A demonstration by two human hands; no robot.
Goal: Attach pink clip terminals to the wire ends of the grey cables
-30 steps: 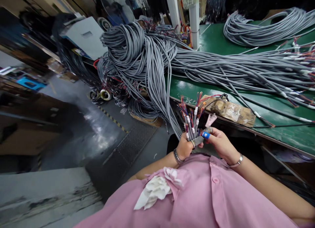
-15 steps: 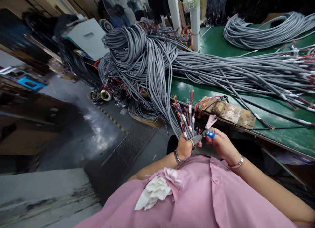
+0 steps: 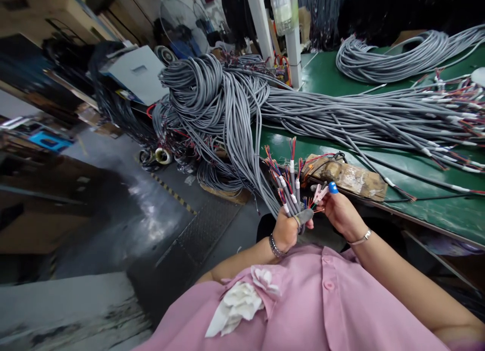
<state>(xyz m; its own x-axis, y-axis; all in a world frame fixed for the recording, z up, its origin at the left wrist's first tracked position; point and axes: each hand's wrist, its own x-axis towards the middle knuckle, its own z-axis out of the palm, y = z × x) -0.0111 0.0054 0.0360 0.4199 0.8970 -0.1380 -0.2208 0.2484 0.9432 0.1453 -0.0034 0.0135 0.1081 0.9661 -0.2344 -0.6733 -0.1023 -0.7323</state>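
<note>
My left hand (image 3: pixel 287 229) is closed round a bunch of grey cables (image 3: pixel 292 193) whose stripped ends fan upward in red, blue and orange wires. A grey wrap covers its thumb. Just to the right, my right hand (image 3: pixel 338 213) has its fingers pinched near the fanned wires of one cable, its blue-covered thumb raised. Beside those fingertips is a pink clip (image 3: pixel 320 193). What the right fingers hold is too small to name.
Long grey cables (image 3: pixel 341 111) lie across the green table (image 3: pixel 447 171), with a coil (image 3: pixel 394 55) behind. A taped wooden block (image 3: pixel 354 175) sits at the near edge. Coiled cables (image 3: pixel 195 81) hang over the left end. White posts (image 3: pixel 293 53) stand behind.
My right hand has shifted slightly right, and its blue-covered thumb has lifted from pointing left to pointing up. My left hand keeps its hold on the cables. The camera view has tilted a little.
</note>
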